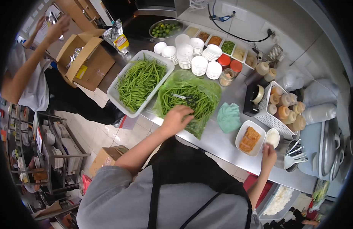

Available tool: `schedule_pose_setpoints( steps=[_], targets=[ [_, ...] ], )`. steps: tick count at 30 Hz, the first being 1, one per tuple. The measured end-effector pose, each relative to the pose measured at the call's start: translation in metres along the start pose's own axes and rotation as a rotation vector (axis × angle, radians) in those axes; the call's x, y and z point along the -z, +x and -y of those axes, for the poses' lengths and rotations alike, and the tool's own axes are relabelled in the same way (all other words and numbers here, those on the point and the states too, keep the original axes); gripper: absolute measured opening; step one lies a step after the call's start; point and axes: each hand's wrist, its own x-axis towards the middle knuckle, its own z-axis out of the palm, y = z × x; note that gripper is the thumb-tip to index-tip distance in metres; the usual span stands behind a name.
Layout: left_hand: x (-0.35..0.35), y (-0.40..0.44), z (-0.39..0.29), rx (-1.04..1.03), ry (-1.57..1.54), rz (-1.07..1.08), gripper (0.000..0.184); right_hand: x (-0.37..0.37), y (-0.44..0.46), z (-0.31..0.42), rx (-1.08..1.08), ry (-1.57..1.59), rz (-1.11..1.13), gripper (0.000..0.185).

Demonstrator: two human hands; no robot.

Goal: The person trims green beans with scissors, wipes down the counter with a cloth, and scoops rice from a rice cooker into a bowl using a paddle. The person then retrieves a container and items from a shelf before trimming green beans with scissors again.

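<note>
My left hand hovers at the near edge of green beans in a green plastic bag, its fingers loosely bent and apart. Black-handled scissors lie on these beans, just beyond my fingers. On the right, my right hand pinches the near rim of a small white bowl with white contents. Beside that bowl stands a white dish of orange-brown food pieces.
A white basket of beans stands left of the bag. Stacked white cups, jars, a green cloth and a bottle basket surround the work area. Another person's arm is at left, near a cardboard box.
</note>
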Motion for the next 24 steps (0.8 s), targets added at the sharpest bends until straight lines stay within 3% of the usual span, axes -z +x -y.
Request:
schedule_pose_setpoints(
  steps=[2, 6, 8, 12, 14, 16, 17, 18, 21, 24],
  targets=[
    [0.022, 0.006, 0.018, 0.010, 0.006, -0.060, 0.018, -0.018, 0.001, 0.068, 0.312, 0.167, 0.000, 0.021],
    [0.062, 0.024, 0.062, 0.026, 0.132, -0.181, 0.015, -0.099, -0.019, 0.199, 0.507, 0.270, 0.306, 0.017],
    [0.072, 0.030, 0.083, 0.049, 0.137, -0.173, 0.016, -0.151, -0.019, 0.222, 0.851, 0.063, 0.235, 0.020],
    [0.092, 0.042, 0.109, -0.007, 0.091, -0.283, 0.013, -0.208, -0.014, 0.248, 0.873, -0.058, 0.209, 0.025],
    [0.105, 0.032, 0.117, 0.070, 0.096, -0.262, 0.018, -0.218, -0.019, 0.248, 0.823, -0.213, 0.221, 0.027],
    [0.119, 0.018, 0.120, -0.023, 0.219, -0.380, 0.029, -0.222, -0.016, 0.254, 0.850, -0.235, 0.236, 0.028],
    [0.121, 0.003, 0.126, -0.001, 0.273, -0.233, 0.044, -0.221, -0.016, 0.258, 0.829, -0.259, 0.249, 0.030],
    [0.122, -0.010, 0.130, 0.016, 0.282, -0.240, 0.044, -0.220, -0.016, 0.259, 0.806, -0.289, 0.263, 0.031],
    [0.120, -0.036, 0.143, -0.007, 0.563, 0.091, 0.054, -0.219, -0.012, 0.260, 0.832, -0.339, 0.335, 0.035],
    [0.123, -0.030, 0.156, 0.025, 0.688, 0.030, 0.056, -0.209, -0.011, 0.262, 0.828, -0.378, 0.388, 0.035]
  ],
)
